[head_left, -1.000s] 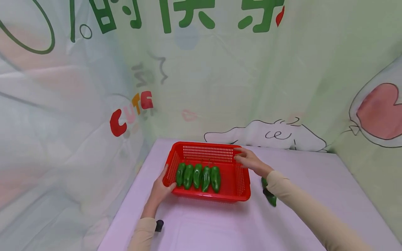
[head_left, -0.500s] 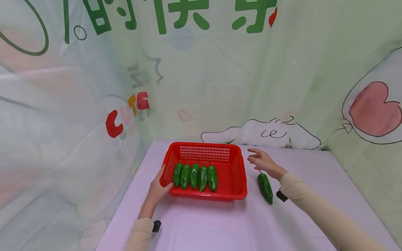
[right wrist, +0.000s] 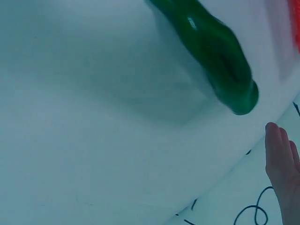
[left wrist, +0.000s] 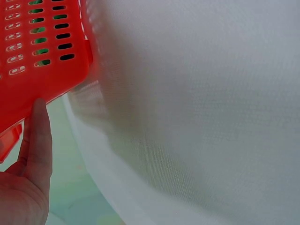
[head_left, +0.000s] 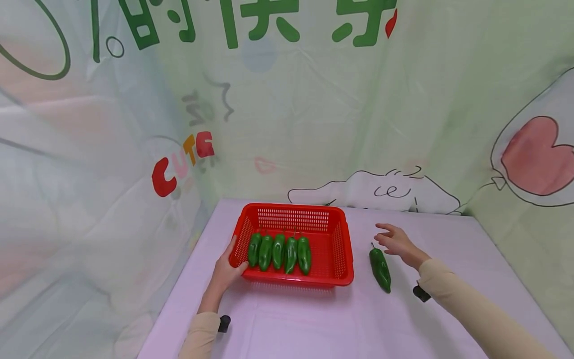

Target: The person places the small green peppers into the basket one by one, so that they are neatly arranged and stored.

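A red plastic basket holds several green chili peppers lined up side by side, stems toward the back. My left hand grips its near left corner, thumb at the front rim and fingers along the left side. From the left wrist, a finger lies against the perforated basket wall. To the right of the basket, one more green chili pepper lies on the table. My right hand hovers beside its stem end, fingers loosely bent and holding nothing. In the right wrist view this pepper is apart from the fingertips.
A pale lilac cloth covers the table. Printed curtains hang along its back and both sides. Small black devices, such as the right wrist camera, are strapped to both wrists.
My right hand has moved from over the basket's right rim out to the right, near the lone pepper, which is now uncovered. The left hand stays at the basket.
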A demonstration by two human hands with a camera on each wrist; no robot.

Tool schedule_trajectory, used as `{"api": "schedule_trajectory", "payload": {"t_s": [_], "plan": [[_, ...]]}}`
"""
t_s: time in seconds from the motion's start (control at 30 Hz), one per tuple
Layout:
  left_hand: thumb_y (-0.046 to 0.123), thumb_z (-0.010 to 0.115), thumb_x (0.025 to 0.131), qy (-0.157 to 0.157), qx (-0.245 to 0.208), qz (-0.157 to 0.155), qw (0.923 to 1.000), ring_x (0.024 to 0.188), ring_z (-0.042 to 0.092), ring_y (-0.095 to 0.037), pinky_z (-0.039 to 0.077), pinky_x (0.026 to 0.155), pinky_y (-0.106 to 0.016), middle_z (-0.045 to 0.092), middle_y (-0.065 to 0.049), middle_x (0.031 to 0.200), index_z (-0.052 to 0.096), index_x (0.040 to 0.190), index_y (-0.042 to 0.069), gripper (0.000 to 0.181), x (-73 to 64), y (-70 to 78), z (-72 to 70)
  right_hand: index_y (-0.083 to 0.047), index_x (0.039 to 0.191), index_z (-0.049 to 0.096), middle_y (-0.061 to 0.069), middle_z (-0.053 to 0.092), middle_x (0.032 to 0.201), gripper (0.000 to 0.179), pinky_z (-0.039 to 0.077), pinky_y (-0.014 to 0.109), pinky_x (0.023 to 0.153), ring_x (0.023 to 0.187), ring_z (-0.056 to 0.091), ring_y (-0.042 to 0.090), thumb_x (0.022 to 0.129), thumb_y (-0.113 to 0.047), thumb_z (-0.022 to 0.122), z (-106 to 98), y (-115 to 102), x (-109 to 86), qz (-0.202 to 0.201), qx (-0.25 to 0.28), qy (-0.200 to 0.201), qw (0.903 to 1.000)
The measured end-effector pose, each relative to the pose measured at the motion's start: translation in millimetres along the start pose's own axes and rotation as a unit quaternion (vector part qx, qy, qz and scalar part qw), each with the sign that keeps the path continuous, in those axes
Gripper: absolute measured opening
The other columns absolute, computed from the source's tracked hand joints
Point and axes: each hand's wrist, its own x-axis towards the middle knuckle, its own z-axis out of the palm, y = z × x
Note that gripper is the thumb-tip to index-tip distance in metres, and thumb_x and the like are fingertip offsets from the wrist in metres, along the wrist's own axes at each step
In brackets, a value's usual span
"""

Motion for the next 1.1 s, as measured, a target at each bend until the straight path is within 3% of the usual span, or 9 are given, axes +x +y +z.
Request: {"api": "schedule_trajectory", "payload": {"t_s": [0.27,0.5,0.83,1.1], "plan": [[0.016,0.068,0.082,0.004,-0.001,0.001,1.0000,0.133,0.044,-0.041,0.042,0.103,-0.058,0.039,-0.021,0.152,0.027,0.157,0.017,0.086,0.4,-1.4,-0.9,0.012,0.147,0.026,0.040,0.040,0.139,0.061,0.046,0.062,0.094,0.126,0.043,0.052,0.099,-0.019,0.047,1,31,7.5,0.028,-0.033,0.040,0.9983],[0.016,0.068,0.082,0.008,0.000,0.003,1.0000,0.132,0.045,-0.040,0.043,0.102,-0.056,0.040,-0.019,0.152,0.028,0.157,0.019,0.085,-0.6,-3.6,2.0,0.012,0.147,0.026,0.041,0.035,0.139,0.063,0.044,0.064,0.095,0.125,0.041,0.054,0.098,-0.023,0.048,7,55,9.7,0.063,-0.026,0.030,0.9972],[0.014,0.068,0.082,0.007,-0.007,0.003,0.9999,0.129,0.049,-0.038,0.047,0.099,-0.054,0.041,-0.017,0.152,0.028,0.157,0.018,0.085,-2.0,-1.3,4.5,0.012,0.145,0.031,0.044,0.040,0.135,0.062,0.053,0.050,0.086,0.115,0.052,0.049,0.094,-0.013,0.057,20,73,13.8,0.023,-0.017,0.035,0.9990],[0.015,0.067,0.083,0.007,-0.004,-0.011,0.9999,0.130,0.048,-0.039,0.048,0.097,-0.054,0.040,-0.016,0.153,0.026,0.158,0.021,0.085,-0.2,-0.4,2.8,0.013,0.144,0.031,0.045,0.036,0.136,0.062,0.048,0.056,0.095,0.116,0.050,0.052,0.091,-0.006,0.058,28,72,17.6,0.010,-0.021,0.033,0.9992]]}}
